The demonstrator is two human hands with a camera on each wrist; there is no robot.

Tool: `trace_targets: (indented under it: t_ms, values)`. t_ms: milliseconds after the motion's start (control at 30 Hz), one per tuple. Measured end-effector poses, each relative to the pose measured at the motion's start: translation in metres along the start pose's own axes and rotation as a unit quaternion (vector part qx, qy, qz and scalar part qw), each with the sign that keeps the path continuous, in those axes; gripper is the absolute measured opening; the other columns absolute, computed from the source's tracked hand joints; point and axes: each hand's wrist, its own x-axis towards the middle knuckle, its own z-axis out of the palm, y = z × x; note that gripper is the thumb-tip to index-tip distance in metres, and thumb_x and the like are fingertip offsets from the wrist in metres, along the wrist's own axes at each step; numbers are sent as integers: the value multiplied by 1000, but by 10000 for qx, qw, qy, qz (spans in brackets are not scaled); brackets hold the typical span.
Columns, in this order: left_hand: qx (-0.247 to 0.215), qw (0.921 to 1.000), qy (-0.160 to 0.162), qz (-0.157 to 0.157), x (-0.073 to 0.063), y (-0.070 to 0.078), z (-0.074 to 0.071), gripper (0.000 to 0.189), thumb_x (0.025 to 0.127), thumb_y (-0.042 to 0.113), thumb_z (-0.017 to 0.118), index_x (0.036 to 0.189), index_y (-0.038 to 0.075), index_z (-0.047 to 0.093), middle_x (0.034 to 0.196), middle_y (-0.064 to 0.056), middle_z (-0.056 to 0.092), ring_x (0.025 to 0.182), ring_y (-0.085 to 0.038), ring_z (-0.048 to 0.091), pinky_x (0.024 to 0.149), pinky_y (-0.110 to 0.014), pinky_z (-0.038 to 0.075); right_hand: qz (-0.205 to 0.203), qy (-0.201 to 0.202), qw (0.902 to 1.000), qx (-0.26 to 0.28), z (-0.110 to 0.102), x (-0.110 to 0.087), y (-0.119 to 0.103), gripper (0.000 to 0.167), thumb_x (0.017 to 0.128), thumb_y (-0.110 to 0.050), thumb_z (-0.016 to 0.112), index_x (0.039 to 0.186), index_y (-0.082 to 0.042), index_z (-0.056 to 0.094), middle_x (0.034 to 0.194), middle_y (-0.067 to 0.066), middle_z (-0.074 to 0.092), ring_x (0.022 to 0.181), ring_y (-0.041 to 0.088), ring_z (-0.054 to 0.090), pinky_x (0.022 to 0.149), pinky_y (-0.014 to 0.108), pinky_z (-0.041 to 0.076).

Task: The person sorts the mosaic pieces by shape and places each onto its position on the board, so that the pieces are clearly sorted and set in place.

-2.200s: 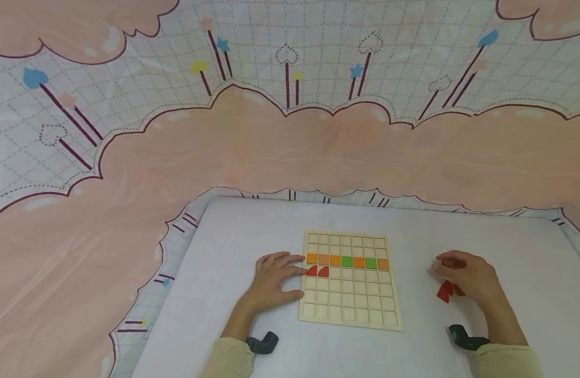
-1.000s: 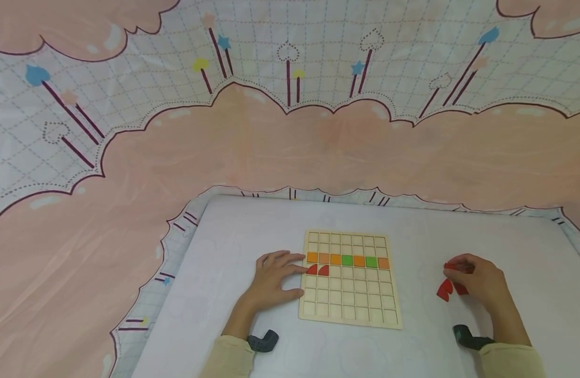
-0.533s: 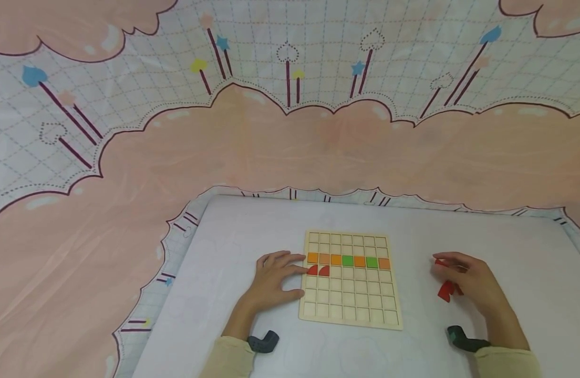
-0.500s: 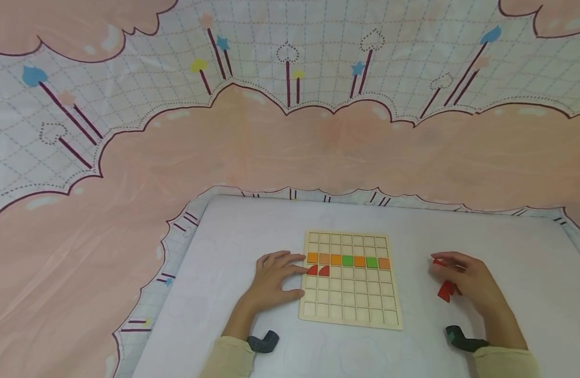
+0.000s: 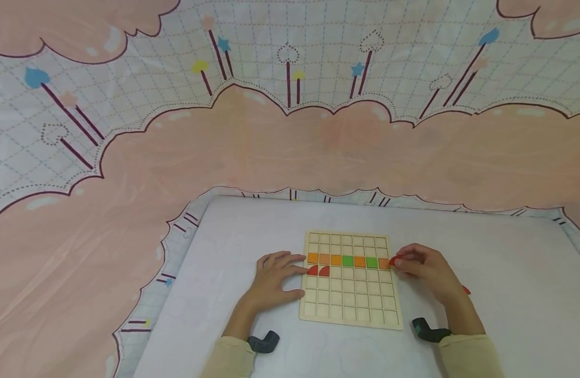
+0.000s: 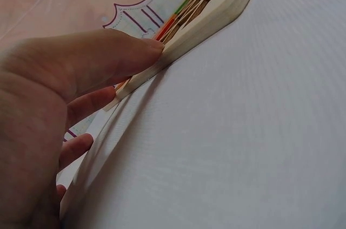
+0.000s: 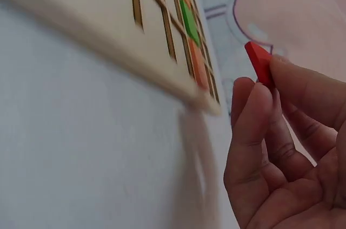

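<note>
A wooden grid board [image 5: 349,299] lies on the white table. One of its rows is filled with orange and green square tiles [image 5: 347,261]. Two red quarter-circle tiles [image 5: 324,271] sit at the left end of the row below. My left hand [image 5: 276,281] rests with spread, fairly straight fingers against the board's left edge; the left wrist view shows the thumb on that edge. My right hand [image 5: 427,270] pinches a red tile [image 7: 259,62] between thumb and fingertips, just off the board's right edge. Its full outline is partly hidden by the fingers.
Another red piece [image 5: 466,290] lies on the table [image 5: 521,294], mostly hidden behind my right wrist. Dark wrist-worn devices [image 5: 429,331] stick out beside both wrists. A patterned cloth [image 5: 318,152] hangs behind the table.
My right hand has lifted a red tile from the loose pieces on the right and moved left to the board's edge. The left hand and the board have stayed in place.
</note>
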Motion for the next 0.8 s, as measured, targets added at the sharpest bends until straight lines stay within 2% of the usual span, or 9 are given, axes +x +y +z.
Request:
trace_targets:
  t_ms: [133, 300, 433, 533, 633, 800]
  values:
    - [-13, 10000, -38, -38, 0, 0, 0, 46, 82, 48, 74, 126, 36, 71, 152, 14, 53, 147, -21, 35, 115, -59, 18, 138, -101, 9999, -8, 22, 6, -8, 35, 89, -23, 79, 112, 1, 65, 99, 5, 74, 85, 12, 66, 76, 23, 57]
    - [-16, 10000, -56, -41, 0, 0, 0, 46, 82, 47, 73, 126, 35, 71, 152, 13, 53, 147, -21, 35, 116, -59, 18, -58, -129, 9991, -401, 44, 15, -16, 26, 89, -26, 79, 104, -6, 70, 101, 6, 74, 93, 19, 61, 83, 28, 50]
    - [-19, 10000, -71, -54, 1, 0, -1, 46, 82, 47, 73, 126, 35, 71, 152, 13, 53, 147, -21, 35, 116, -59, 18, -255, -243, 9980, -532, 59, 20, -23, 21, 89, -22, 78, 102, -6, 71, 96, 7, 72, 89, 21, 61, 78, 29, 50]
    - [-38, 9999, -76, -52, 0, 1, -2, 46, 82, 47, 73, 126, 34, 71, 152, 12, 54, 147, -22, 35, 116, -59, 18, -299, -385, 9972, -573, 69, 23, -27, 19, 89, -18, 79, 100, -6, 70, 90, 6, 71, 79, 19, 60, 67, 26, 51]
    - [-62, 9999, -79, -55, 0, 1, -2, 46, 82, 47, 73, 126, 34, 71, 151, 12, 54, 147, -22, 35, 116, -60, 18, -357, -501, 9961, -639, 78, 25, -29, 16, 87, -18, 79, 97, -9, 71, 85, 4, 70, 73, 18, 59, 62, 26, 49]
    - [-41, 9999, -80, -56, 1, 1, -1, 46, 82, 47, 73, 126, 35, 71, 152, 13, 53, 147, -21, 35, 116, -59, 18, -373, -633, 9945, -746, 93, 30, -31, 14, 84, -19, 82, 93, -13, 73, 81, 0, 70, 74, 18, 60, 64, 28, 48]
